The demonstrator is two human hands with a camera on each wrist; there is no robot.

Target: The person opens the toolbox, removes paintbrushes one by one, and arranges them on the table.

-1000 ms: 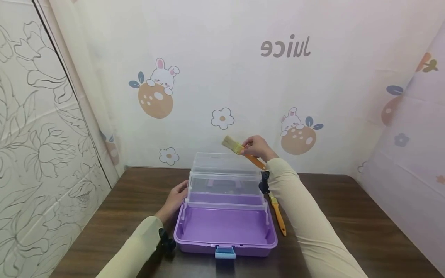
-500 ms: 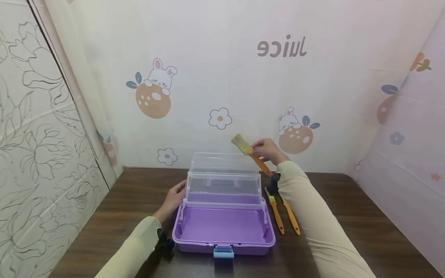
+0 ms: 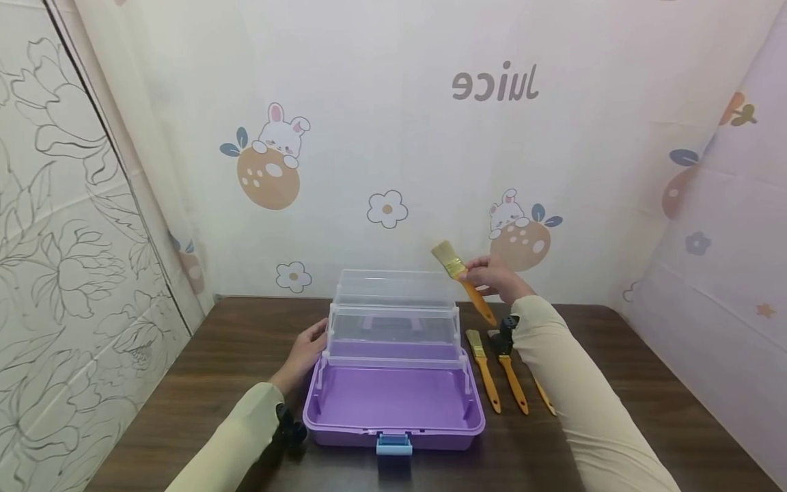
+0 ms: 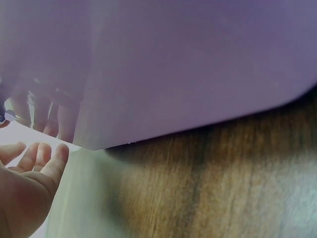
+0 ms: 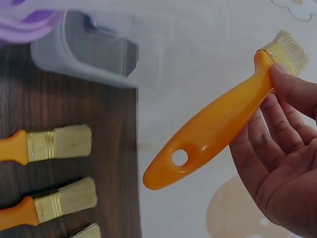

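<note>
My right hand [image 3: 496, 279] holds up a paintbrush [image 3: 476, 299] by the upper part of its orange handle, thumb against fingers, bristles pointing up and left. In the right wrist view the thumb of the hand [image 5: 285, 163] lies near the brush's [image 5: 213, 126] gold ferrule. A purple box [image 3: 344, 437] with a blue latch [image 3: 394, 445] stands open, its clear tiered trays [image 3: 393, 324] raised at the back. Beside its rear left corner is my left hand [image 3: 305, 350]. The left wrist view has that hand's extended fingers [image 4: 59, 158] close to the box wall; contact is unclear.
Right of the box, three more orange-handled brushes lie on the dark wooden table [image 3: 233, 355]: one nearest the box [image 3: 486, 376], a middle brush [image 3: 512, 383], and another brush [image 3: 544, 395] mostly hidden by my right sleeve. A printed curtain [image 3: 393, 137] hangs behind the table.
My right hand has moved right and slightly down with the paintbrush, away from above the trays. More of the brushes on the table show now. The left hand stays by the box.
</note>
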